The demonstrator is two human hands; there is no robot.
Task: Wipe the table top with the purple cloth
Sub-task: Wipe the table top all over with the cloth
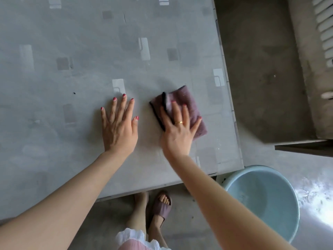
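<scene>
I have the right hand (177, 130) lying flat on the cloth (182, 110), fingers spread, pressing it down onto the counter (72, 69) rather than pinching it. The cloth is folded into a small pad and sits near the counter's right edge, toward the near corner. My left hand (119, 127) is also flat and spread, bare on the counter just beside the cloth, holding nothing.

The main risk I see is the edge. A stroke to the right would carry the pad over the lip, and since I only press it, nothing keeps it from sliding out and dropping to the floor or into the basin (261, 201) that stands below the corner. I can't tell whether the basin holds water.

The second risk is the fold. One dark-trimmed flap already stands up by my fingertips; a stroke against it could roll the pad open, and I'd be dragging a bunched rag that skips patches.

Third, coverage. The counter reaches far to the left and away from me, and I judge most of it is yet to be wiped. Leaning out over it would put weight on the left hand, which could slip if the surface is damp.

A dark speck (74, 93) sits well to the left, easy to miss.
</scene>
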